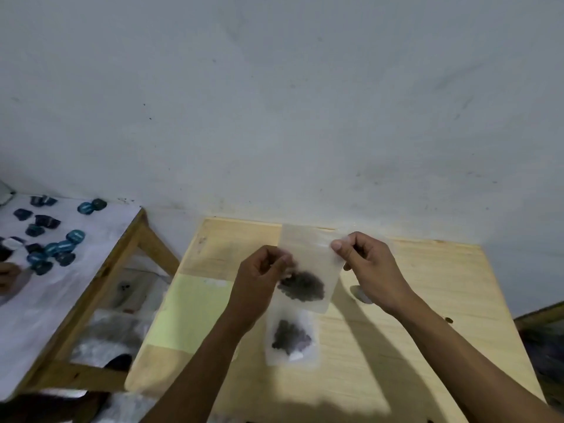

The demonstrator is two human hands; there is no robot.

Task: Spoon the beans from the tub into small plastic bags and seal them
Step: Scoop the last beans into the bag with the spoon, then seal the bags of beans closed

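Observation:
Above the wooden table (427, 300) I hold up a small clear plastic bag (311, 257) with a dark clump of beans in its lower half. My left hand (262, 279) pinches the bag's left edge. My right hand (363, 257) pinches its upper right edge, thumb in front. A second bag of beans (291, 337) lies flat on the table just below the held one. The tub and spoon are not in view.
A pale green sheet (195, 312) lies on the table's left part. A white-covered side table (61, 270) at left holds several blue and dark caps, with another person's hand (7, 274) at its edge. The wall rises right behind the table.

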